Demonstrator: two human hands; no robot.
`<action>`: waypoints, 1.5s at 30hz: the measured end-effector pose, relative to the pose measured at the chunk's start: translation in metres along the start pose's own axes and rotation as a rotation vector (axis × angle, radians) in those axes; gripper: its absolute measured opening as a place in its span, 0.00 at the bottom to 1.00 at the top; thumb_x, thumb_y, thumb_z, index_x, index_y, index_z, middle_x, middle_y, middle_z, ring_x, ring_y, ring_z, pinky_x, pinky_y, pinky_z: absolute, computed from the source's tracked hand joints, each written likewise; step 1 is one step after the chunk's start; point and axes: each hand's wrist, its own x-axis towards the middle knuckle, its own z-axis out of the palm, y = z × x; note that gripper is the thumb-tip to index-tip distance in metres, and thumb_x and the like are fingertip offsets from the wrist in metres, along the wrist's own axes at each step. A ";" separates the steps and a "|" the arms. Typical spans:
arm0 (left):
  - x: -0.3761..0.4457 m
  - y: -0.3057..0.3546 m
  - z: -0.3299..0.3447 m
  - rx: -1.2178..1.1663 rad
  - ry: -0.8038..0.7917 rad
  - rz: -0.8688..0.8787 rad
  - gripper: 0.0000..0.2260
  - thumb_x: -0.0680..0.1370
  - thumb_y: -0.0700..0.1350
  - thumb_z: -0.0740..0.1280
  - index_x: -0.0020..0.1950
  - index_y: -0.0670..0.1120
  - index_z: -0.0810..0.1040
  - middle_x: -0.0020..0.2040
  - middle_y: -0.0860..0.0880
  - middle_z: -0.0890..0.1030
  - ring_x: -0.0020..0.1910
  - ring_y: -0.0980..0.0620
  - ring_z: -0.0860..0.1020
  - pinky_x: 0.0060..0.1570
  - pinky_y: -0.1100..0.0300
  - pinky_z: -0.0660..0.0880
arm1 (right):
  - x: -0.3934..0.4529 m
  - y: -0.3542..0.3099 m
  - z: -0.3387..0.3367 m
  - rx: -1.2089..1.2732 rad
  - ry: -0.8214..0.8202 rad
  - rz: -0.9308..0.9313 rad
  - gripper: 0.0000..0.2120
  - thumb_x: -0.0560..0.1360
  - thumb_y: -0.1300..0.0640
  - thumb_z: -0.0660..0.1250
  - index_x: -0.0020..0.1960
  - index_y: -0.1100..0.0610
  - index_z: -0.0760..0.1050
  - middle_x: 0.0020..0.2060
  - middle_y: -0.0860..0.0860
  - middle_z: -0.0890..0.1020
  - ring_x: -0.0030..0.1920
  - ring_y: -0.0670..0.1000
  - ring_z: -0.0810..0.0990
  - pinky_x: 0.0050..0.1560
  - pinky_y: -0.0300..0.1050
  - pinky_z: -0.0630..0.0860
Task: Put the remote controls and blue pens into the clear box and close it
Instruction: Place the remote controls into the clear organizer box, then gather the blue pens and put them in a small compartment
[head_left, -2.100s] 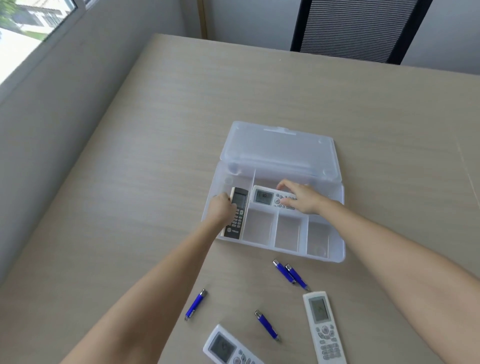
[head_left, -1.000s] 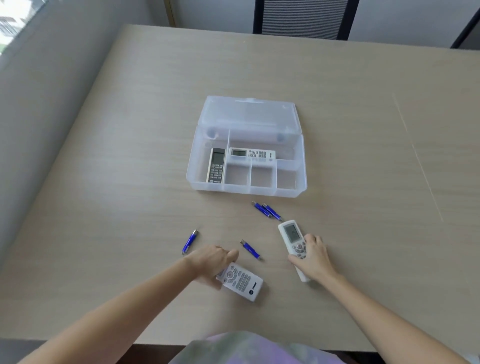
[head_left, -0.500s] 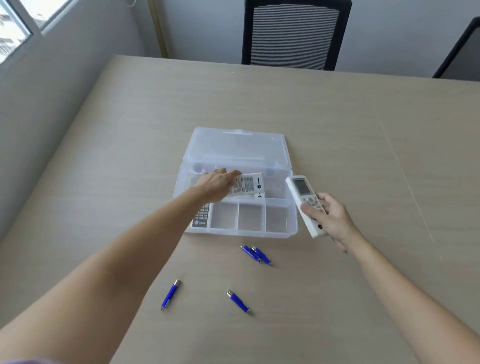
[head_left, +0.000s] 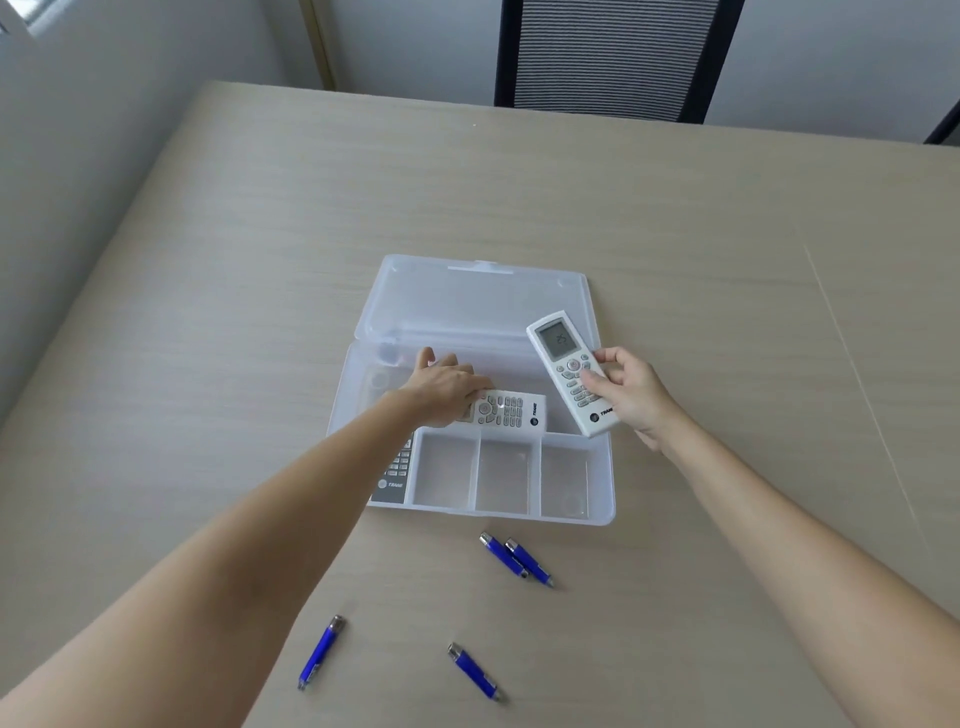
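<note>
The clear box (head_left: 597, 514) lies open on the table, its lid (head_left: 478, 301) flat behind it. My left hand (head_left: 441, 387) rests on a white remote (head_left: 511, 411) lying in the long rear compartment, fingers spread over its left end. A dark remote (head_left: 395, 475) sits in the left compartment, mostly hidden by my forearm. My right hand (head_left: 631, 395) holds another white remote (head_left: 569, 371) tilted above the box's right rear corner. Several blue pens lie on the table in front of the box: a touching pair (head_left: 514, 558), one (head_left: 321, 652) at the left, one (head_left: 474, 673) in the middle.
The three small front compartments (head_left: 501, 475) of the box hold nothing. A black mesh chair (head_left: 608, 57) stands behind the table's far edge. A grey wall (head_left: 78, 171) runs along the left side of the table.
My left hand has laid its white remote down into the rear compartment. My right hand has carried its remote from beside the box to above the right rear corner.
</note>
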 end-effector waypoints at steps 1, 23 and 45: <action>-0.003 0.000 0.000 0.013 0.005 0.001 0.16 0.82 0.51 0.50 0.66 0.57 0.72 0.59 0.47 0.76 0.60 0.45 0.70 0.60 0.45 0.58 | 0.002 -0.001 0.002 -0.036 -0.009 -0.010 0.14 0.75 0.62 0.67 0.60 0.62 0.70 0.41 0.55 0.83 0.32 0.44 0.82 0.41 0.48 0.79; -0.102 -0.054 0.050 -0.758 0.543 -0.558 0.22 0.83 0.43 0.50 0.77 0.55 0.53 0.57 0.34 0.81 0.49 0.35 0.79 0.53 0.45 0.73 | 0.026 -0.005 0.097 -0.609 -0.269 -0.111 0.16 0.77 0.53 0.60 0.63 0.43 0.76 0.51 0.49 0.84 0.46 0.48 0.77 0.59 0.46 0.73; -0.286 0.042 0.160 -0.546 0.136 -0.574 0.12 0.75 0.51 0.67 0.49 0.43 0.73 0.50 0.46 0.73 0.53 0.44 0.74 0.47 0.53 0.71 | -0.193 0.127 0.070 -0.636 0.191 -0.305 0.05 0.72 0.66 0.64 0.42 0.58 0.77 0.36 0.52 0.80 0.35 0.51 0.76 0.41 0.45 0.74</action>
